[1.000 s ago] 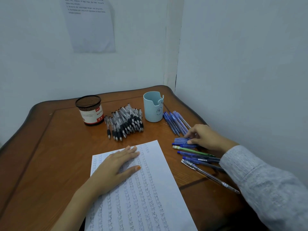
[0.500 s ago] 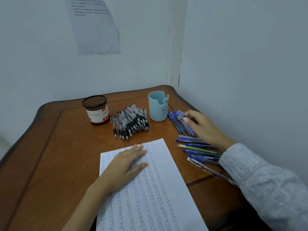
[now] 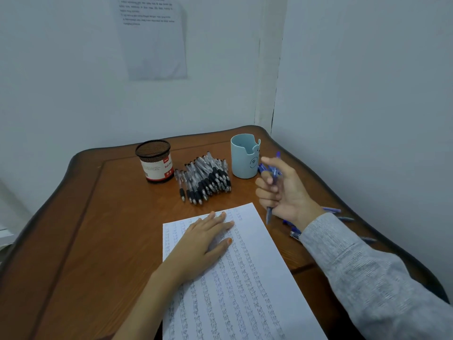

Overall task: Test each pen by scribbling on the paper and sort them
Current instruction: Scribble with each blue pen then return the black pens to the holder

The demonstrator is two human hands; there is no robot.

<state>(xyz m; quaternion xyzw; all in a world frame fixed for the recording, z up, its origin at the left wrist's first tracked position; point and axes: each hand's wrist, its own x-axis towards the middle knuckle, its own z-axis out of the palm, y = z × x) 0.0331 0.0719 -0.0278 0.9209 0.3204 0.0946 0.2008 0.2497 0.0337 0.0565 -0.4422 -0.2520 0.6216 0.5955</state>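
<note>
A white sheet of paper (image 3: pixel 245 278) covered with rows of scribbles lies on the wooden table (image 3: pixel 98 229). My left hand (image 3: pixel 206 239) rests flat on its upper left part. My right hand (image 3: pixel 282 190) is raised above the table to the right of the sheet and grips a blue pen (image 3: pixel 269 212), its tip pointing down near the paper's top right corner. A pile of black pens (image 3: pixel 206 177) lies behind the paper. More blue pens (image 3: pixel 331 210) lie on the table, partly hidden by my right hand and sleeve.
A black mesh pen cup (image 3: pixel 154 160) with a red and white label stands at the back left. A light blue cup (image 3: pixel 245 155) with a face stands behind my right hand. Walls close the back and right sides. A printed notice (image 3: pixel 152 38) hangs on the back wall.
My right hand left the row of blue pens near the blue cup, lifted, and now holds a blue pen upright beside the paper. My left hand stayed on the sheet.
</note>
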